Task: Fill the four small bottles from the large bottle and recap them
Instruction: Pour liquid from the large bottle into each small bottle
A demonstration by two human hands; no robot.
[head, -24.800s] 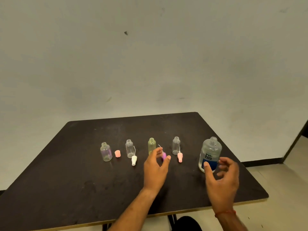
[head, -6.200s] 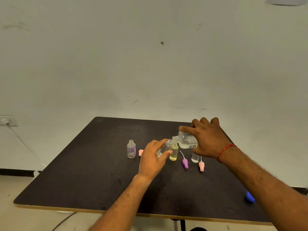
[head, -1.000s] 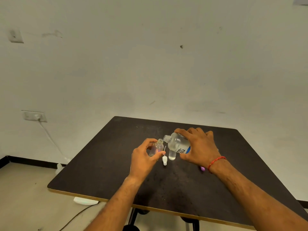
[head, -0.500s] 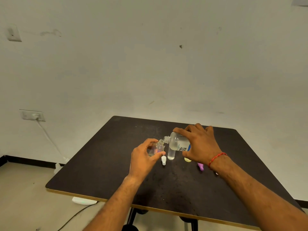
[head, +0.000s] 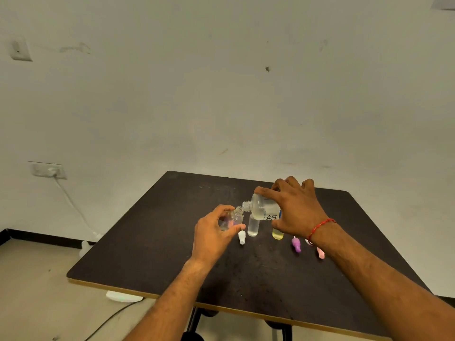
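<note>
The right hand (head: 296, 210) gripped the large bottle (head: 263, 210) on its side above the table (head: 147, 254), neck at the mouth of the tilted small bottle (head: 232, 219) held in the left hand (head: 213, 233).

Label letters on the large bottle (head: 264, 208) are illegible.

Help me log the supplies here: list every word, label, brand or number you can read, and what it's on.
On the label of the large bottle: dark letters, tipped sideways and partly under the right hand; only fragments show, no whole word reads.
Fine print beside them: too small to read.
On the small bottle in the left hand, the loose caps and the wall socket: no text visible.
</note>
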